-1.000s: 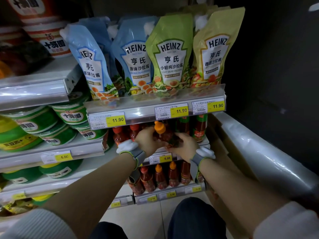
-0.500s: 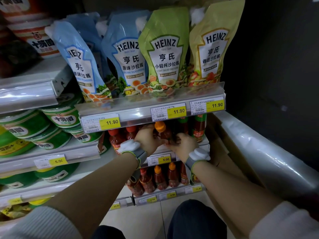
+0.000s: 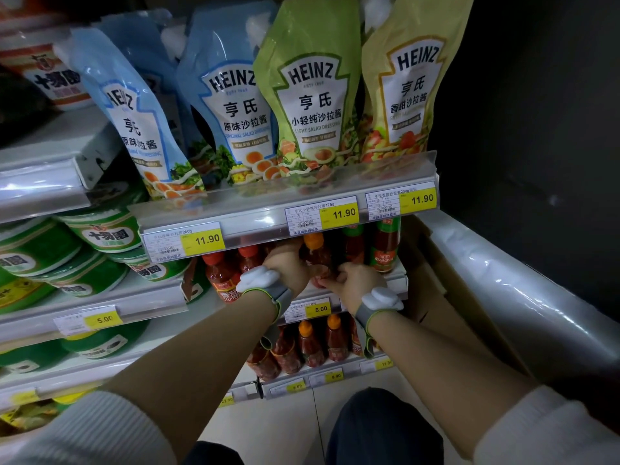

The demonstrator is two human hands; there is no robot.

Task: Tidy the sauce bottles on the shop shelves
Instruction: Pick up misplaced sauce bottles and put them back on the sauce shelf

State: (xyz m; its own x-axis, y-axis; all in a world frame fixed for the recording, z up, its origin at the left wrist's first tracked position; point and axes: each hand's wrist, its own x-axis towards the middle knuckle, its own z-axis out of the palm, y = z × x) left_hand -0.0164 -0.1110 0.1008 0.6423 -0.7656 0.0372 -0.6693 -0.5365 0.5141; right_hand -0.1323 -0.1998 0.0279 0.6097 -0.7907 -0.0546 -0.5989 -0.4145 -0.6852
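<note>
An orange-capped sauce bottle stands on the middle shelf, held from both sides. My left hand grips its left flank and my right hand clasps its base from the front right. Red-capped bottles stand to the left of it. Green-capped bottles stand to the right. My fingers and the shelf above hide much of the held bottle. Further sauce bottles line the shelf below.
Heinz dressing pouches lean on the upper shelf, whose price rail overhangs my hands. Green tubs fill the left shelves. A cardboard box and a plastic-wrapped rail lie to the right.
Both hands have pushed the orange-capped bottle deeper under the upper shelf, and it now stands more upright. The view has shifted closer to the shelf.
</note>
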